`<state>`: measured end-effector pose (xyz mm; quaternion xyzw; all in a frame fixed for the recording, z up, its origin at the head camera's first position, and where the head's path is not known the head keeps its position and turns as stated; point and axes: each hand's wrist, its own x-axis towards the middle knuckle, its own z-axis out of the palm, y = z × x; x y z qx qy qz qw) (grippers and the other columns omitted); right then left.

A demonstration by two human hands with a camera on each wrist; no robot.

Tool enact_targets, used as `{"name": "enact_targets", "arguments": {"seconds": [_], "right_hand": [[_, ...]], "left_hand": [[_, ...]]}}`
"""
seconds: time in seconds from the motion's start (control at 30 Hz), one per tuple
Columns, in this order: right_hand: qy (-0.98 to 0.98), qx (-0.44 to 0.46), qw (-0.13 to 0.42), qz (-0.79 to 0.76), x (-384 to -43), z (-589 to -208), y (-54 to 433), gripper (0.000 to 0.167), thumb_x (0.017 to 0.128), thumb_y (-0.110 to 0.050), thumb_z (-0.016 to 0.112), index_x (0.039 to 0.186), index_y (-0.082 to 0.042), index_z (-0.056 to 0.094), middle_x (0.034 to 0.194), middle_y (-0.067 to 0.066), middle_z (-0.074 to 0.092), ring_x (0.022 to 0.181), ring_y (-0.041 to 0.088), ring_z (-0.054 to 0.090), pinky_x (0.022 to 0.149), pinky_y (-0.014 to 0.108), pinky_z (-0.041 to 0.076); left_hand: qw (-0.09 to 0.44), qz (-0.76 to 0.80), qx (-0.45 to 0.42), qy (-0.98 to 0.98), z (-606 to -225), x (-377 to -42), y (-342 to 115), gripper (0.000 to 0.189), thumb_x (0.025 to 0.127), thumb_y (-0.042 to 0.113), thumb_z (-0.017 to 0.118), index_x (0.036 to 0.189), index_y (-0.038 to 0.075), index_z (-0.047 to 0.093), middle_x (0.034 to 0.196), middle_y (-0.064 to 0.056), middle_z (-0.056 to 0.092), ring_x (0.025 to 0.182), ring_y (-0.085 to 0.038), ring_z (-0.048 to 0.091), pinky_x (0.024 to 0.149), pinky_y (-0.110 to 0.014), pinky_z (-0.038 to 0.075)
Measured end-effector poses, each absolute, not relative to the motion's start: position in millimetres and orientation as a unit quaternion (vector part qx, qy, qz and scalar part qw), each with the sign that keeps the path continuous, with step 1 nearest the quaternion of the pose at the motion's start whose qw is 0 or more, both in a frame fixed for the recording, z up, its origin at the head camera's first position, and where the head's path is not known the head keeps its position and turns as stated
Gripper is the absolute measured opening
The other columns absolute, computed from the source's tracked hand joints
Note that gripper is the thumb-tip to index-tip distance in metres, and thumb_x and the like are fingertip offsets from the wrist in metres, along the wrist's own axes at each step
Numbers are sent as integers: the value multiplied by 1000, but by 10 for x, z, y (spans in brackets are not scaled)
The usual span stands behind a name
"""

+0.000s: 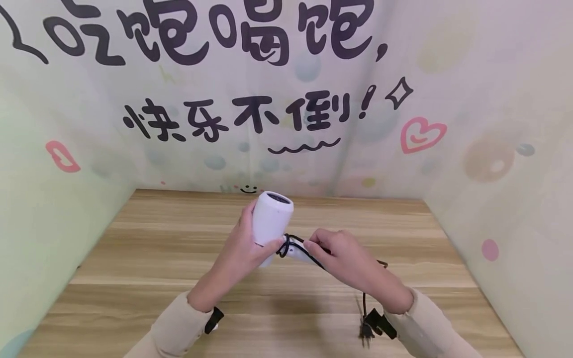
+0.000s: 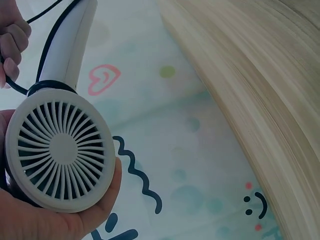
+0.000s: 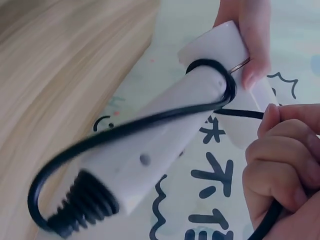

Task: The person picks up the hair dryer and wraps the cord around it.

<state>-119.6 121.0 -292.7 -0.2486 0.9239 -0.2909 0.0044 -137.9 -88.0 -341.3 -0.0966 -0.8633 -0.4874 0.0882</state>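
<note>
My left hand (image 1: 239, 253) grips a white hair dryer (image 1: 273, 219) by its barrel, above the tabletop. In the left wrist view the round slotted grille (image 2: 63, 148) faces the camera, with fingers and thumb round its sides. A black cord (image 3: 125, 125) leaves the ribbed sleeve (image 3: 85, 202) at the handle's end, runs along the handle and loops round it near the barrel. My right hand (image 1: 344, 258), fingers curled, holds the cord to the right of that loop. The cord's plug (image 1: 366, 330) hangs beneath the right forearm.
A wood-grain table (image 1: 179, 223) lies below both hands. Behind it stands a pale backdrop (image 1: 309, 169) with black lettering and coloured dots, and similar panels rise at left and right. Black straps (image 1: 214, 320) sit at both wrists.
</note>
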Motion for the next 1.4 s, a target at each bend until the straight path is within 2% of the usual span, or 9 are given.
{"name": "enact_targets", "arguments": {"seconds": [0.23,0.5,0.93,1.1,1.27,1.4], "right_hand": [[904,-221,77,-357,-1119,-2901,1201,24,97,-27,46,80,-14,57,58,-7,36,48,5,32,43,21,28],[865,-217,146,-429,-1059,-2892,1174,29,99,-23,39,77,-9,52,60,-4,38,52,5,34,45,19,28],[810,-291,193,-470,-1052,-3078,1078,29,101,-22,36,86,-4,53,59,-4,36,51,3,32,47,18,28],[797,-314,190,-480,-1099,-3190,1046,28,101,-18,36,85,-1,53,58,-5,36,50,1,32,47,16,28],[783,-353,162,-486,-1152,-3295,1051,25,100,-15,38,84,-3,53,59,-6,36,51,0,33,45,17,29],[788,-376,131,-470,-1194,-3365,1057,26,100,-16,39,81,-7,55,60,-6,36,54,0,34,48,18,33]], "left_hand": [[117,-496,-103,-854,-3372,-1372,-882,91,74,26,76,144,15,20,121,-11,49,95,-27,54,78,-42,50],[122,-529,-85,-835,-3345,-1375,-890,92,74,24,77,144,15,20,119,-11,51,96,-27,54,79,-43,49],[123,-627,-72,-766,-3303,-1345,-870,91,72,18,80,143,20,22,122,-8,51,101,-26,55,82,-42,50],[100,-657,-54,-745,-3241,-1304,-878,90,70,18,80,141,21,25,121,-7,52,101,-25,56,81,-40,51],[76,-651,-44,-754,-3191,-1250,-891,75,70,18,80,132,15,38,113,-9,57,95,-25,59,78,-36,52],[59,-664,-50,-744,-3172,-1225,-901,67,72,16,77,128,12,42,109,-12,58,93,-24,58,76,-34,52]]}}
